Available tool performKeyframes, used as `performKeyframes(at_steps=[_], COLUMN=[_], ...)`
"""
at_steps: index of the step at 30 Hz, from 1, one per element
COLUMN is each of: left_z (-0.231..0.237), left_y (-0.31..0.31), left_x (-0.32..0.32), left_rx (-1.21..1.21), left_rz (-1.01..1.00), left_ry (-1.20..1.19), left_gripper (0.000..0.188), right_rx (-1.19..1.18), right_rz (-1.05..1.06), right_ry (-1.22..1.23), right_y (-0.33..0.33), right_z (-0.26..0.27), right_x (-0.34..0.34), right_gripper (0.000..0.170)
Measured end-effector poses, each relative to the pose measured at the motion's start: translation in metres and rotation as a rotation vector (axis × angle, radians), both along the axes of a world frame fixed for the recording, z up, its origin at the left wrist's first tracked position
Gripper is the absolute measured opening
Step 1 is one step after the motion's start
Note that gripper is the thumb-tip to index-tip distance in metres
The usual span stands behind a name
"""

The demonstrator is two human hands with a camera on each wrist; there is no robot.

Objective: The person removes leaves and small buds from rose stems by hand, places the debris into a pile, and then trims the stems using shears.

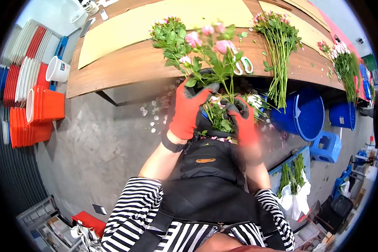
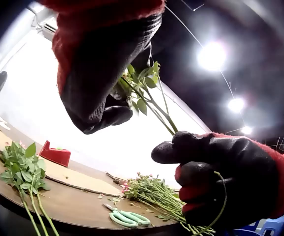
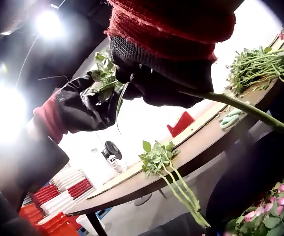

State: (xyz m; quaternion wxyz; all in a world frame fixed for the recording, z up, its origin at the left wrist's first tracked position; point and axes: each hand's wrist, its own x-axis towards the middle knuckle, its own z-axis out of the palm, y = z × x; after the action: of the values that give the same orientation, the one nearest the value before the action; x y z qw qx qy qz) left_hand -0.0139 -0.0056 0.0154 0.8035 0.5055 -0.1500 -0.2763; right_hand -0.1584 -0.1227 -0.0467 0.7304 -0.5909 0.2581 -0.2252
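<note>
The red-and-black gloved left hand (image 1: 192, 105) curls around leafy pink roses (image 1: 216, 63), the right hand (image 1: 242, 120) pinching their green stems (image 1: 231, 87), before the brown wooden worktop (image 1: 130, 63), which carries mint-handled scissors (image 2: 116, 214), a white plastic bucket (image 1: 56, 69), label unreadable, standing beyond its left end.

gloved left hand (image 1: 188, 105) curled, gloved right hand (image 1: 243, 122) curled near it, bare forearms (image 1: 158, 160) stretched forward

Stacked orange bins (image 1: 50, 104) stand near 1 white labelled bucket (image 1: 55, 70).
</note>
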Motion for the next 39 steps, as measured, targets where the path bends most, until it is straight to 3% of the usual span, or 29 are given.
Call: performKeyframes(at_steps=[8,11,14,16,21,31,34,39], left_z=[-0.011,-0.003,-0.043,-0.017,-0.015,0.0,-0.005,-0.002], left_y=[-0.002,0.0,-0.009,-0.01,-0.008,-0.002,-0.002,0.0], left_x=[-0.014,-0.01,-0.018,-0.02,-0.014,-0.014,-0.01,-0.008], left_rx=[0.005,0.004,0.222,0.142,0.098,-0.017,-0.022,-0.026], left_rz=[0.049,-0.131,0.055,0.002,-0.067,-0.001,-0.044,-0.075], left_ry=[0.141,0.103,-0.065,-0.039,-0.097,-0.139,-0.142,-0.075], left_gripper=[0.045,0.046,0.044,0.042,0.039,0.043,0.043,0.041], right_rx=[0.072,0.095,0.109,0.174,0.135,0.187,0.206,0.155], right_rz=[-0.055,-0.124,-0.078,-0.027,-0.023,0.254,0.166,0.135], right_ry=[0.01,0.012,0.015,-0.018,0.047,-0.074,-0.046,-0.045], right_y=[0.002,0.008,0.007,0.006,0.003,-0.019,-0.01,-0.013], right_z=[-0.022,-0.019,-0.009,-0.008,-0.008,-0.04,-0.016,-0.024], right_x=[-0.009,-0.006,-0.005,-0.003,0.005,0.011,0.011,0.012], right_gripper=[0.039,0.044,0.047,0.049,0.049,0.052,0.052,0.052])
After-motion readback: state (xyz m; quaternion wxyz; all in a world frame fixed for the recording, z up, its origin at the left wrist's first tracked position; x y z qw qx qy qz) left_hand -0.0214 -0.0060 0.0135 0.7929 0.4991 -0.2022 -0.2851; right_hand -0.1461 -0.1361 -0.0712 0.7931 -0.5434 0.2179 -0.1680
